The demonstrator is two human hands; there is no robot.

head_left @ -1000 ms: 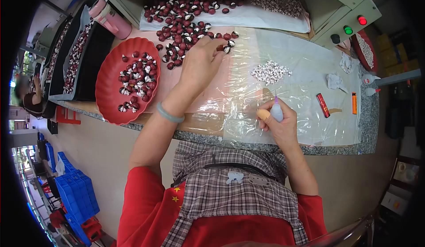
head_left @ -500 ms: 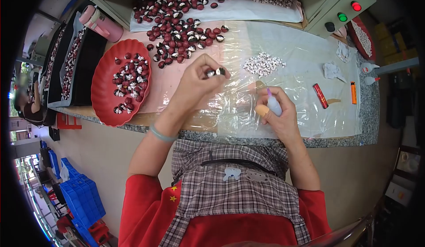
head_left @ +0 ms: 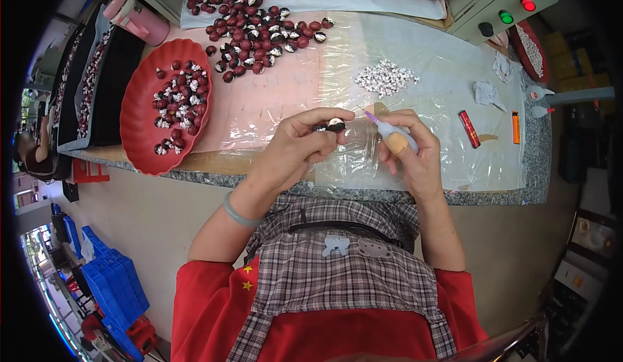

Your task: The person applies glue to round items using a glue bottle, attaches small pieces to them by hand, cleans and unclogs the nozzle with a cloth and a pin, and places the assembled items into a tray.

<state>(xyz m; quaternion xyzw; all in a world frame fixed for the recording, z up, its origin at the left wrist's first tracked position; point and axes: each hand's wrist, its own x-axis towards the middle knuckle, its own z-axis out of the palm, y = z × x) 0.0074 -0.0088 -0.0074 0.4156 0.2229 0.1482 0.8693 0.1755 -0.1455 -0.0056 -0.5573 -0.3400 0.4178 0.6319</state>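
Between the fingertips of my left hand (head_left: 302,142) is a dark-and-white ball piece (head_left: 335,125); something dark and white also shows by the curled fingers behind it. My right hand (head_left: 415,154) is closed round a small squeeze bottle (head_left: 387,130) with a purple nozzle, its thin tip pointing up-left close to my left index finger. A tan covering wraps the right thumb. Beyond both hands, a heap of small white-and-red pieces (head_left: 385,78) lies on the clear plastic sheet (head_left: 311,172). Many dark red balls (head_left: 250,34) with black and white parts are spread at the back left.
A red fluted dish (head_left: 137,118) holds finished-looking red balls with white bits. A pink flask (head_left: 139,21) and black trays (head_left: 120,79) stand left. At right lie a red tube (head_left: 468,129), an orange stick (head_left: 516,127) and crumpled tissue (head_left: 488,94). Another person (head_left: 36,154) is far left.
My left hand has come back from the ball pile toward my right hand, now holding a ball piece. The bottle has tilted to the left, its tip close to the left fingers.
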